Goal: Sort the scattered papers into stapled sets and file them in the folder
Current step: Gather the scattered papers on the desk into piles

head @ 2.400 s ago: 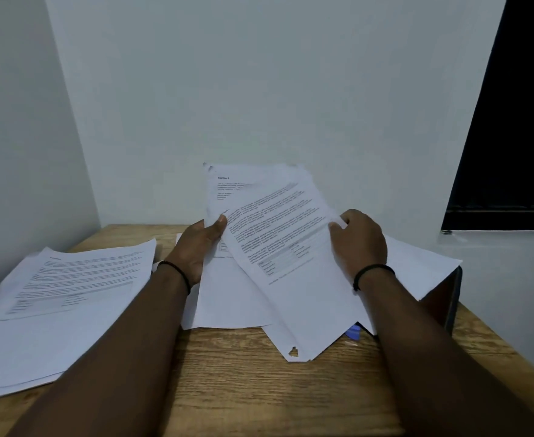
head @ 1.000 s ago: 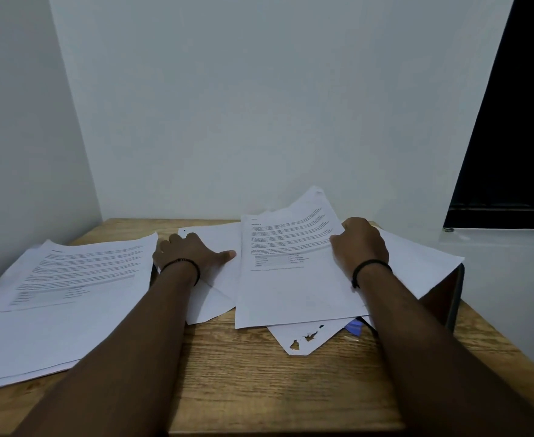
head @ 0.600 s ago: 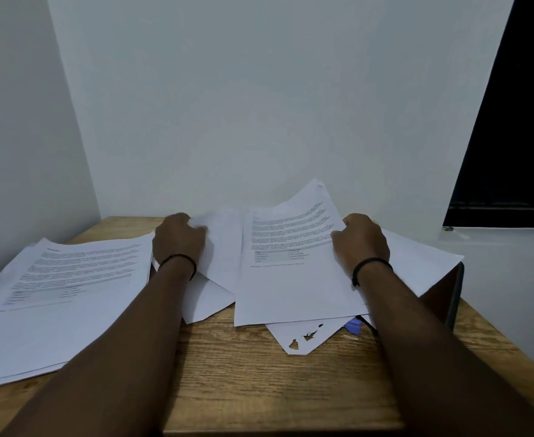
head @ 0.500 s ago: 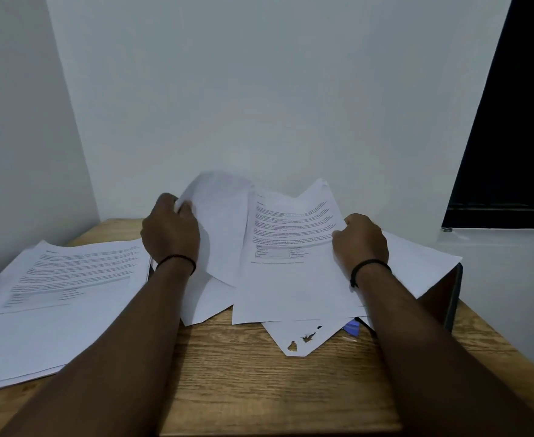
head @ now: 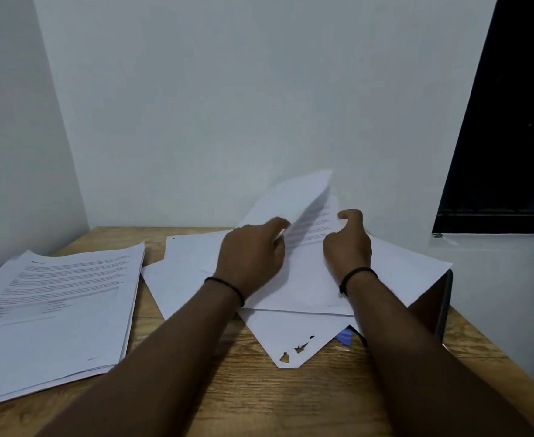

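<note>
Left grip: left hand (head: 253,257) pinches the edge of a sheet (head: 294,201) at the centre pile, fingers curled on it.
Right grip: right hand (head: 347,244) rests on the printed page (head: 319,225), thumb raised and fingers loosely bent; whether it pinches the page cannot be told.
Change: half a second ago the left hand held a sheet up at the pile's left; now it has crossed to beside the right hand, and the sheet stands blurred over the printed page.
Meaning: judged sorting in progress; nothing stapled or filed.
Sheet heading: long axis runs from the left hand up and away right, free corner toward the wall.
Location: centre pile (head: 196,263) on the worktop (head: 259,398); sorted stack (head: 60,298) lies apart at left.
Folder: not identifiable.
</note>
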